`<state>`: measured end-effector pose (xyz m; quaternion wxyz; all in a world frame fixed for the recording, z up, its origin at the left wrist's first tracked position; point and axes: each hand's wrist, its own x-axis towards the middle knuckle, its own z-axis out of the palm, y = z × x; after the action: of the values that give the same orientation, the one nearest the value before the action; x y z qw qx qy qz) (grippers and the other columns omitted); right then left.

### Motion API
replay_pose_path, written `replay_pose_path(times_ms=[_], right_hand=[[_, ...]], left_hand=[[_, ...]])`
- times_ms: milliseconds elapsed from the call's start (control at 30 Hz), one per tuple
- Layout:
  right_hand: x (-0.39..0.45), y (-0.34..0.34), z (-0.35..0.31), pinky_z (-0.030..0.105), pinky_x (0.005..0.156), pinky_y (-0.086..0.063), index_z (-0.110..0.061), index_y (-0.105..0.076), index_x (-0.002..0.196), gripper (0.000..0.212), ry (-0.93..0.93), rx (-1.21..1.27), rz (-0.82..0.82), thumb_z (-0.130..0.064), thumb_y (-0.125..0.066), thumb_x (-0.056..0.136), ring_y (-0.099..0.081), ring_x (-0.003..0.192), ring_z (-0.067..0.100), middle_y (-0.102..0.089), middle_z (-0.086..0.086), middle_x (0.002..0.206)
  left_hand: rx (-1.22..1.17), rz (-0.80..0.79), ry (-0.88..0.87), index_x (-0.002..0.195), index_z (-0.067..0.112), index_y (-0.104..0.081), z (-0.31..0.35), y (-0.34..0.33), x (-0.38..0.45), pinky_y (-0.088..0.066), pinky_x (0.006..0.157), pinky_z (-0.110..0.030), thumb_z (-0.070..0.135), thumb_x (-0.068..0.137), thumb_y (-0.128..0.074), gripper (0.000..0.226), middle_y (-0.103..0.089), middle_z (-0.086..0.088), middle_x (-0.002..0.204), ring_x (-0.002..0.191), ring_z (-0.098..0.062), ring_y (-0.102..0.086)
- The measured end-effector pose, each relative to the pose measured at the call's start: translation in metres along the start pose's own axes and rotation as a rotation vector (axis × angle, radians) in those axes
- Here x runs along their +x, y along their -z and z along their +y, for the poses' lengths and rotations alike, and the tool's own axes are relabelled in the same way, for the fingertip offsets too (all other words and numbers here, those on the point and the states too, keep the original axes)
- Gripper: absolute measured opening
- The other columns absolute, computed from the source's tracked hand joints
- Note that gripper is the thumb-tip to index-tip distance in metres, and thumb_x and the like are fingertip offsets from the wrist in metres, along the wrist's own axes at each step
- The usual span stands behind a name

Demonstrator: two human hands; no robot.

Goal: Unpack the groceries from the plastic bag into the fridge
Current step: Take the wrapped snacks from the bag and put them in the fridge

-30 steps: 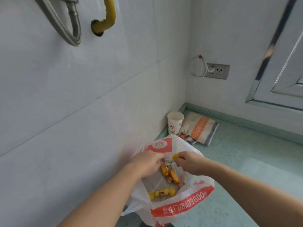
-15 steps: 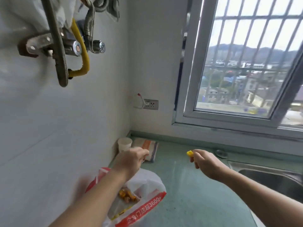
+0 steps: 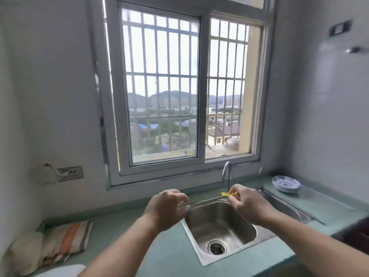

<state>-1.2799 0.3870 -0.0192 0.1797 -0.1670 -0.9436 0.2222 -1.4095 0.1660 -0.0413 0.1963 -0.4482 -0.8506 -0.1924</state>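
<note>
Now the right hand (image 3: 247,204) pinches a yellow wrapped sweet (image 3: 226,194) above the sink (image 3: 221,224); left hand (image 3: 166,206) curled, empty; a slip would likely drop it in.

Just one head cam here, wide-angle, looking forward and slightly down across the counter (image 3: 171,254) straight at the window (image 3: 179,92) on the back wall. It sits close over the sink (image 3: 221,232), forearms coming in from the bottom edge. The edges bend, probably lens distortion.
</note>
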Motion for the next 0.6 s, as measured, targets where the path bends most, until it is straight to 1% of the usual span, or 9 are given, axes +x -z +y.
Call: replay_pose_path(times_ms=[67,167,267,367,467,500,533,567,600], right_hand=[[-0.023,0.039,0.043,0.036,0.071,-0.049,-0.023,-0.059,0.09,0.016,-0.049,-0.009,0.068,-0.037,-0.052,0.092,-0.06,0.075,0.018,-0.064,-0.003,0.081],[-0.064,0.098,0.111,0.035,0.072,-0.049,-0.021,-0.058,0.091,0.016,-0.13,-0.025,0.136,-0.035,-0.052,0.093,-0.059,0.077,0.017,-0.063,-0.002,0.083],[-0.11,0.154,0.178,0.032,0.071,-0.046,-0.022,-0.056,0.091,0.016,-0.213,-0.068,0.195,-0.036,-0.049,0.095,-0.058,0.079,0.016,-0.061,-0.003,0.084],[-0.16,0.204,0.239,0.036,0.074,-0.048,-0.022,-0.056,0.088,0.018,-0.332,-0.106,0.283,-0.038,-0.051,0.094,-0.059,0.078,0.019,-0.062,-0.001,0.082],[-0.216,0.253,0.288,0.036,0.072,-0.048,-0.024,-0.053,0.08,0.018,-0.477,-0.11,0.358,-0.037,-0.053,0.093,-0.057,0.076,0.02,-0.059,-0.004,0.077],[-0.228,0.262,0.3,0.035,0.071,-0.047,-0.023,-0.053,0.081,0.018,-0.518,-0.12,0.394,-0.037,-0.054,0.092,-0.057,0.077,0.02,-0.06,-0.003,0.079],[-0.253,0.281,0.322,0.035,0.072,-0.047,-0.022,-0.056,0.084,0.017,-0.601,-0.137,0.452,-0.038,-0.054,0.091,-0.058,0.079,0.021,-0.061,-0.002,0.082],[-0.272,0.294,0.335,0.035,0.072,-0.047,-0.022,-0.058,0.086,0.016,-0.645,-0.145,0.481,-0.038,-0.056,0.09,-0.059,0.08,0.021,-0.063,-0.001,0.085],[-0.279,0.301,0.34,0.034,0.072,-0.048,-0.023,-0.059,0.087,0.015,-0.652,-0.133,0.49,-0.038,-0.058,0.088,-0.059,0.081,0.02,-0.064,-0.001,0.087]], left_hand=[[-0.043,-0.006,-0.061,0.092,0.031,-0.069,0.054,-0.012,0.024,-0.053,0.073,-0.028,0.058,0.079,-0.04,0.042,-0.068,0.012,0.093,0.083,-0.013,-0.064],[-0.079,-0.003,-0.145,0.092,0.028,-0.07,0.144,-0.033,0.056,-0.054,0.072,-0.031,0.042,0.082,-0.046,0.03,-0.071,0.008,0.095,0.084,-0.019,-0.066],[-0.086,-0.014,-0.277,0.098,0.028,-0.071,0.238,-0.057,0.084,-0.053,0.075,-0.029,0.032,0.087,-0.048,0.026,-0.071,0.008,0.101,0.089,-0.018,-0.067],[-0.173,-0.028,-0.391,0.107,0.032,-0.069,0.329,-0.083,0.108,-0.052,0.079,-0.029,0.03,0.09,-0.049,0.027,-0.07,0.01,0.108,0.095,-0.018,-0.067],[-0.226,-0.036,-0.541,0.12,0.034,-0.063,0.42,-0.104,0.124,-0.053,0.081,-0.03,0.033,0.092,-0.047,0.033,-0.07,0.008,0.114,0.099,-0.019,-0.067],[-0.253,-0.069,-0.571,0.121,0.033,-0.062,0.44,-0.107,0.128,-0.053,0.081,-0.032,0.036,0.091,-0.043,0.035,-0.07,0.006,0.114,0.098,-0.02,-0.067],[-0.293,-0.099,-0.637,0.119,0.032,-0.062,0.48,-0.12,0.135,-0.053,0.081,-0.034,0.038,0.089,-0.04,0.038,-0.07,0.005,0.113,0.098,-0.022,-0.067],[-0.3,-0.12,-0.671,0.118,0.03,-0.063,0.507,-0.13,0.141,-0.052,0.081,-0.034,0.039,0.089,-0.041,0.037,-0.07,0.004,0.113,0.099,-0.023,-0.066],[-0.304,-0.115,-0.685,0.117,0.029,-0.063,0.518,-0.13,0.143,-0.051,0.082,-0.032,0.037,0.09,-0.043,0.034,-0.069,0.005,0.114,0.1,-0.023,-0.065]])
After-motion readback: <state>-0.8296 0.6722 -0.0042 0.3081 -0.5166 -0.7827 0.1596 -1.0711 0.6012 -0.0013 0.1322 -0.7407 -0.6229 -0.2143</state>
